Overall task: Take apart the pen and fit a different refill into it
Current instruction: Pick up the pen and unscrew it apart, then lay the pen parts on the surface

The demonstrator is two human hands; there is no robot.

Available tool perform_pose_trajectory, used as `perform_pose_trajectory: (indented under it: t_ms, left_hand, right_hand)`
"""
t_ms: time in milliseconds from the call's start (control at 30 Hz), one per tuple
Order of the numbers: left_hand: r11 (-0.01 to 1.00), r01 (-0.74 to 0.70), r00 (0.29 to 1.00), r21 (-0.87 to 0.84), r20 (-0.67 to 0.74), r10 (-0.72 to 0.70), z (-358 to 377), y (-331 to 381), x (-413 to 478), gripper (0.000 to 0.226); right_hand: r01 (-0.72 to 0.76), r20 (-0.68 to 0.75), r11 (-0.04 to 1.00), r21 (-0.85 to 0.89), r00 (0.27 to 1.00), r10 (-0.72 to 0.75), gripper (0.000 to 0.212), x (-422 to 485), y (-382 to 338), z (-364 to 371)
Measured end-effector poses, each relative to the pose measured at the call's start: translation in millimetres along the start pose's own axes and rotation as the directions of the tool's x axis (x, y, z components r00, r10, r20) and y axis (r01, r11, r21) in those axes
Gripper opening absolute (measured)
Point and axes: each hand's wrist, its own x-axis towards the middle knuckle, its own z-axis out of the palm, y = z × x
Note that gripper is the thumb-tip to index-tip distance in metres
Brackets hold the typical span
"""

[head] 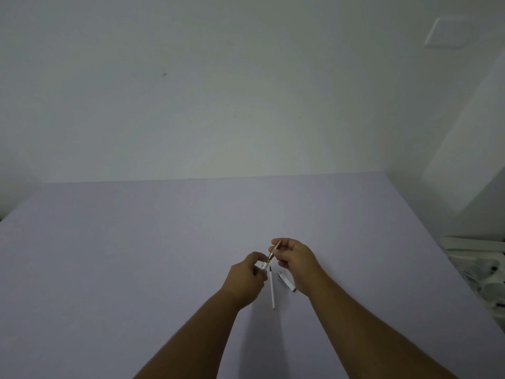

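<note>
The left grip [250, 273] is closed on the pen barrel [265, 265]; its slim front part [274, 250] is pinched by the right grip [293, 259]. Just below the barrel, a white refill [272, 288] and cap [286, 281] lie on the surface [136, 255].

I'm seeing a dim, flat, bluish view; soft shadows are falling toward me beneath the arms [352, 318], edges are bowing with wide-angle distortion, and fine detail is smearing.

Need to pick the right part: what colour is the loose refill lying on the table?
White, with a dark tip, for the refill; head view shows it.
</note>
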Motion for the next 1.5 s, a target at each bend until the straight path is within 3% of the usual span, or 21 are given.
perform_pose_trajectory:
  t_ms: [100,267,367,467,567,633,867,1233,1367,1500]
  left_hand:
    - [1.000,0.014,1.000,-0.020,0.000,-0.014,2,-2,1,0.021]
    - [0.994,0.056,0.998,-0.093,0.008,-0.056,4,-11,3,0.022]
    - [0.991,0.077,0.997,-0.109,0.008,-0.077,7,-17,7,0.021]
    - [0.989,0.098,0.995,-0.115,0.022,-0.096,12,-22,9,0.021]
    - [0.988,0.112,0.993,-0.109,0.031,-0.110,17,-28,10,0.021]
    - [0.988,0.116,0.993,-0.100,0.038,-0.112,20,-31,11,0.020]
    - [0.991,0.116,0.992,-0.071,0.050,-0.112,25,-38,15,0.021]
    - [0.993,0.109,0.993,-0.045,0.055,-0.106,27,-35,17,0.023]
    - [0.995,0.098,0.994,-0.037,0.057,-0.096,26,-32,18,0.022]
    - [0.997,0.069,0.996,-0.022,0.053,-0.067,26,-25,20,0.020]
  right_hand:
    - [0.009,-0.080,1.000,0.019,0.997,-0.008,0.017,8,-1,-3]
    - [0.024,-0.344,0.995,0.098,0.939,0.011,0.019,26,-8,-18]
    - [-0.093,-0.313,0.948,-0.304,0.950,-0.007,0.019,29,9,-31]
    - [-0.156,-0.238,0.701,-0.696,0.971,-0.020,0.021,29,36,-40]
    - [-0.120,-0.160,0.535,-0.836,0.987,-0.028,0.025,27,56,-44]
    - [-0.101,-0.143,0.511,-0.854,0.989,-0.043,0.024,27,64,-46]
    - [-0.061,-0.104,0.507,-0.860,0.993,-0.057,0.026,32,70,-49]
    - [-0.086,-0.167,0.638,-0.765,0.984,-0.068,0.024,32,75,-52]
    - [-0.027,-0.232,0.752,-0.658,0.958,-0.169,0.025,27,67,-51]
    - [-0.017,-0.152,0.945,-0.326,0.988,-0.035,0.022,19,48,-46]
